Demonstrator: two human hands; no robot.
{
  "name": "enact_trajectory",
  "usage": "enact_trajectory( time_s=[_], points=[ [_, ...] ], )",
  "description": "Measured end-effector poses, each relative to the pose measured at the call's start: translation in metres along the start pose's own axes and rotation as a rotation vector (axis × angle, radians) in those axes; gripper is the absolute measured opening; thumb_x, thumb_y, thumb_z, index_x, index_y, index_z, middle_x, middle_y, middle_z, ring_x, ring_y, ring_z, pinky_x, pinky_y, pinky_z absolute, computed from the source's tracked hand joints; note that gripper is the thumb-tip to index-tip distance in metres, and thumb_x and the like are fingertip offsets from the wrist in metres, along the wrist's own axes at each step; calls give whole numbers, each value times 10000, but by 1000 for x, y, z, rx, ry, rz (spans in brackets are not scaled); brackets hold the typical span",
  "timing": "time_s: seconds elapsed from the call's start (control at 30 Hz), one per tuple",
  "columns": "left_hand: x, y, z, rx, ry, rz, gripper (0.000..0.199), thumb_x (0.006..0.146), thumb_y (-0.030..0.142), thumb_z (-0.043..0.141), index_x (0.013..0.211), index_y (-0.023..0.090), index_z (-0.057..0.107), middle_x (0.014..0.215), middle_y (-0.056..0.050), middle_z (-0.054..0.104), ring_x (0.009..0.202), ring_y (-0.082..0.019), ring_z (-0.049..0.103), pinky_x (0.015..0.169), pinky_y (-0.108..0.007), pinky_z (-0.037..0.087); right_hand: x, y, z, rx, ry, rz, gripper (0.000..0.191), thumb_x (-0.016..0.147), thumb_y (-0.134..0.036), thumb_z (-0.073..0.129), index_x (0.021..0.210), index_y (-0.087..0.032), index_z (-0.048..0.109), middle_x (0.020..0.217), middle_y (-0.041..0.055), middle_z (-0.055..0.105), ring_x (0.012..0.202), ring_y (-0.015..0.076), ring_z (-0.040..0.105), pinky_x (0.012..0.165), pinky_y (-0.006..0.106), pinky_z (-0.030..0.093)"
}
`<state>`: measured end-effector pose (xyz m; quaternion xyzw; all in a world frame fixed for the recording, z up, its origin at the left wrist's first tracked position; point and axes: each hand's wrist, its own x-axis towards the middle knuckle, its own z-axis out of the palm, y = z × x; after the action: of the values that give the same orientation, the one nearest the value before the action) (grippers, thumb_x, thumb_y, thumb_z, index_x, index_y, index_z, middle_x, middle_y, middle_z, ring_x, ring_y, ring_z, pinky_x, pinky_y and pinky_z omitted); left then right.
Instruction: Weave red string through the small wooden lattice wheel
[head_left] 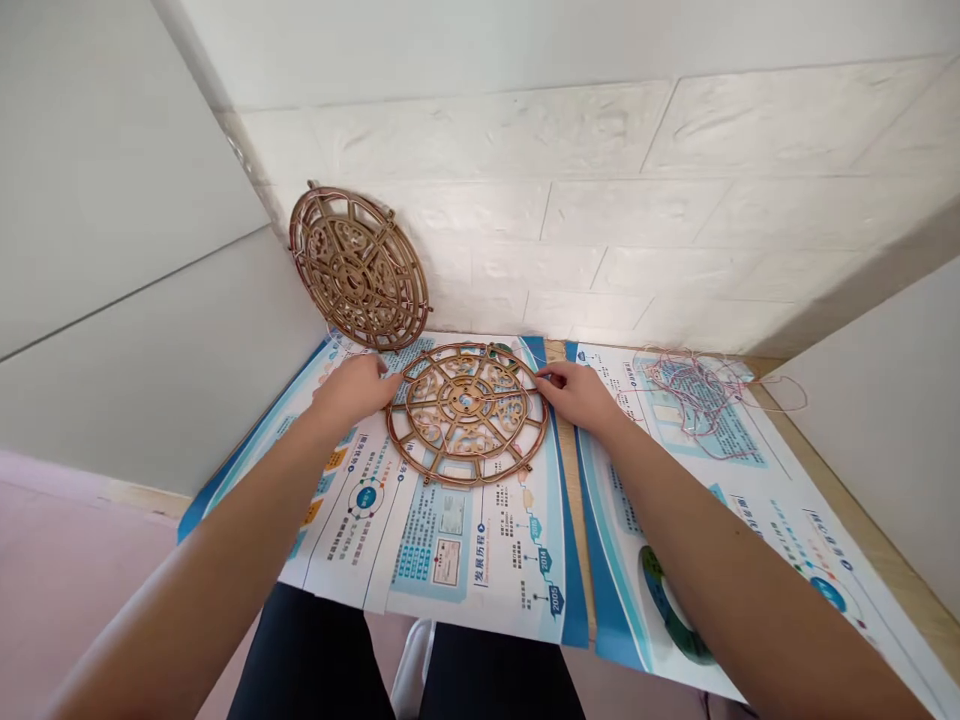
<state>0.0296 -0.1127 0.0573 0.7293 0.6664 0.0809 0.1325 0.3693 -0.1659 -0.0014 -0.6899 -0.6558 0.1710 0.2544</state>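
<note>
A round bronze-coloured openwork disc (466, 402) with spokes, scrolls and a central hub lies flat on the printed sheets in front of me. Reddish thin wire seems to run along its rim. My left hand (358, 388) is at the disc's left edge, thumb against the rim and fingers curled, partly hidden from above. At the upper right edge, my right hand (576, 392) pinches the rim between thumb and forefinger; whether wire is also in that pinch is too small to tell.
Several similar discs (358, 270) lean stacked against the white brick-patterned wall (585, 215). Loose pinkish wire (694, 392) lies tangled at the right. A green ring, perhaps a tape roll (664, 605), sits under my right forearm. Grey panels (150, 350) bound the left side.
</note>
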Motion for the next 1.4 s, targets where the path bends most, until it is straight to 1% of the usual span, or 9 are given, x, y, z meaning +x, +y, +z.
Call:
enact_trajectory(
  time_s=[0.07, 0.2, 0.27, 0.5, 0.67, 0.9, 1.1, 1.23, 1.4],
  points=[
    [18, 9, 12, 14, -42, -25, 304, 872, 492, 567, 784, 209, 633, 941, -166, 704, 976, -412, 671, 788, -452, 509, -2, -4, -1, -4, -13, 0, 246, 912, -336, 564, 973, -207, 765, 684, 16, 646, 692, 199, 610, 676, 311, 434],
    [31, 16, 40, -72, 105, -11, 231, 874, 429, 576, 843, 202, 606, 1054, -177, 696, 1029, -379, 660, 808, -425, 505, -4, -9, -1, -26, -21, 8, 254, 917, -341, 559, 982, -194, 756, 678, 22, 648, 683, 199, 608, 647, 300, 415],
    [33, 10, 47, -150, 122, 9, 197, 885, 397, 567, 841, 206, 588, 1004, -144, 704, 983, -337, 664, 806, -397, 497, -3, -10, 0, -19, -1, 22, 256, 913, -343, 559, 991, -190, 750, 667, 21, 630, 675, 198, 596, 641, 300, 409],
    [42, -7, 53, -464, 41, 29, 222, 913, 357, 560, 1076, 206, 556, 968, -69, 714, 879, -258, 673, 782, -358, 481, 5, -10, 6, 21, 77, 45, 231, 867, -339, 554, 945, -201, 723, 703, 18, 579, 674, 192, 561, 651, 312, 430],
    [34, 2, 53, -283, 112, 175, 211, 867, 308, 622, 1041, 189, 628, 1050, -89, 713, 945, -276, 659, 822, -373, 496, 9, -5, 15, -16, 168, -17, 254, 855, -347, 589, 968, -174, 736, 1006, 103, 632, 810, 215, 590, 800, 361, 493],
    [32, 2, 52, -321, 48, 249, 257, 873, 255, 651, 1116, 188, 703, 1108, -79, 736, 992, -282, 664, 917, -387, 522, 9, -6, 15, -42, 113, -21, 246, 887, -349, 582, 982, -172, 724, 1009, 105, 633, 853, 227, 593, 827, 365, 497],
    [37, -4, 55, -554, 37, 209, 491, 844, 188, 648, 1331, 190, 580, 1126, -68, 729, 959, -235, 670, 917, -381, 552, 9, -4, 14, -45, 113, -38, 241, 894, -370, 583, 991, -186, 704, 1057, 111, 623, 904, 240, 595, 828, 366, 495],
    [40, -4, 59, -849, 40, 140, 438, 857, 232, 652, 1277, 189, 534, 1175, -95, 686, 1022, -225, 679, 864, -367, 586, 9, -4, 13, 1, 125, -35, 253, 897, -416, 577, 970, -198, 682, 1046, 103, 623, 899, 240, 597, 840, 377, 497],
    [38, 4, 54, -1163, -100, -38, 515, 823, 153, 653, 1288, 190, 437, 1320, -133, 621, 867, -173, 710, 723, -307, 596, 8, -6, 10, 95, 102, 9, 264, 892, -462, 545, 857, -212, 622, 927, 70, 633, 822, 219, 572, 787, 365, 476]
  ],
)
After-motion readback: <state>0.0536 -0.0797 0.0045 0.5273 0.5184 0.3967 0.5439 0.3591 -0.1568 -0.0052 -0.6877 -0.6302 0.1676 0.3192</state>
